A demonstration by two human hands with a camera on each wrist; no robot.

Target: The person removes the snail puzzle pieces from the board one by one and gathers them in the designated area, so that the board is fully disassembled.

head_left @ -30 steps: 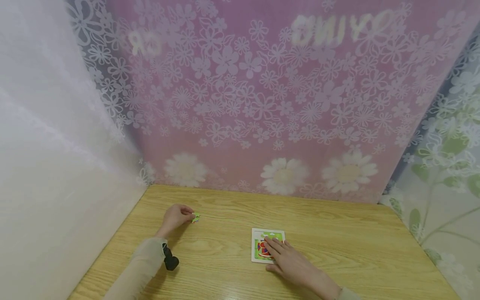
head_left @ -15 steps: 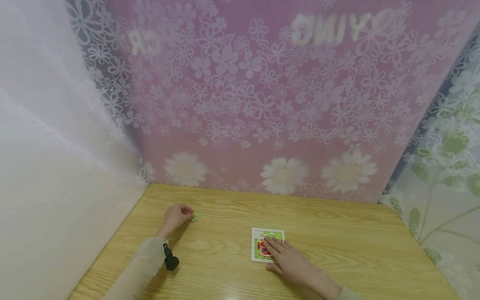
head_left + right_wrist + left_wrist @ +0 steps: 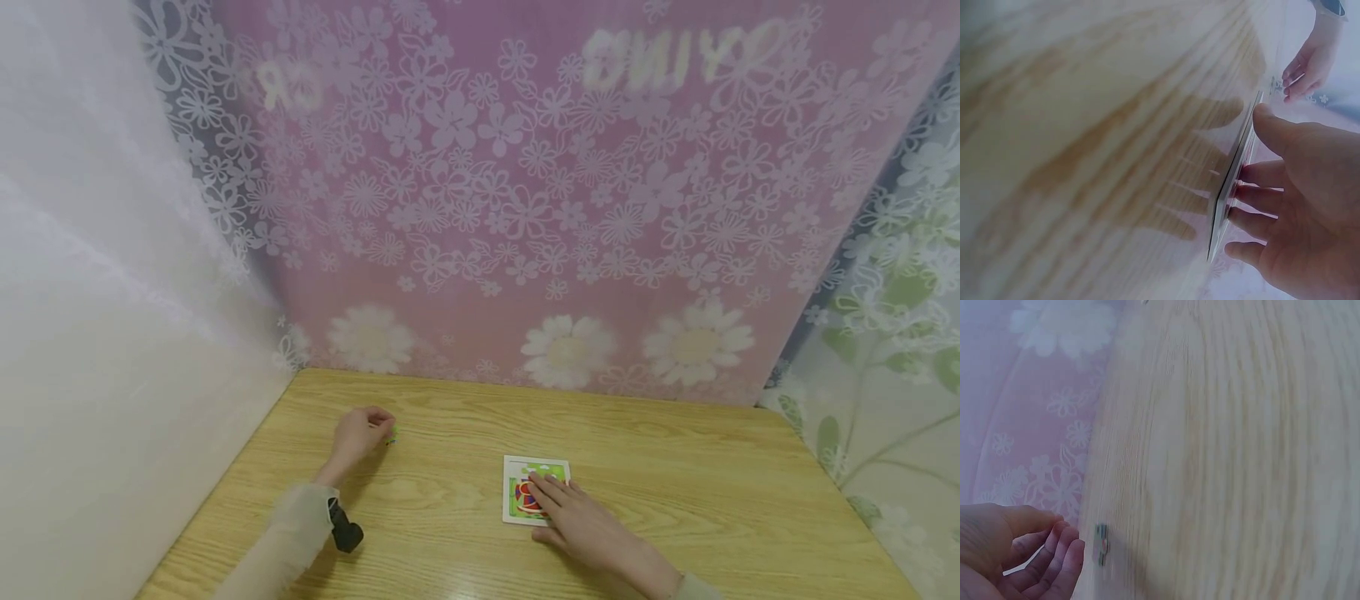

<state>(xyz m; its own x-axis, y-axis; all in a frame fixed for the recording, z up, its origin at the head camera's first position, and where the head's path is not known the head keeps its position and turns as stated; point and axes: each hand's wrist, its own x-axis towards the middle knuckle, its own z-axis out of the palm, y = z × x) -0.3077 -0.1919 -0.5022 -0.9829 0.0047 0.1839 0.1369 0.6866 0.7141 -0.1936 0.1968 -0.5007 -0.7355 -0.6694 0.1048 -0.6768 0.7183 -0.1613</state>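
Across the upper part of the pink, flower-printed backdrop (image 3: 480, 200) run two groups of pale lettering. The left letters (image 3: 287, 87) look like "CR"; among the right letters (image 3: 686, 58), something like "NIY" can be made out, with blurred rounded shapes at either end, so neither word can be read with certainty. White daisies (image 3: 570, 350) are printed below, near the back edge of the wood-grained tabletop (image 3: 712, 475).

On the tabletop, right of the middle, a square picture board (image 3: 507, 500) with a white border lies flat, printed in green, red and blue. The right hand (image 3: 581, 517) rests on its right part, its grip unclenched, fingers extended over the picture.

Well apart on the left, the left hand (image 3: 363, 433) is bent over small coloured bits (image 3: 1102, 545) just beside its fingertips. Its thumb and forefinger meet, but I cannot tell whether the grip holds anything. Its wrist carries a black device (image 3: 346, 530) at the cuff of a pale sleeve (image 3: 288, 521).
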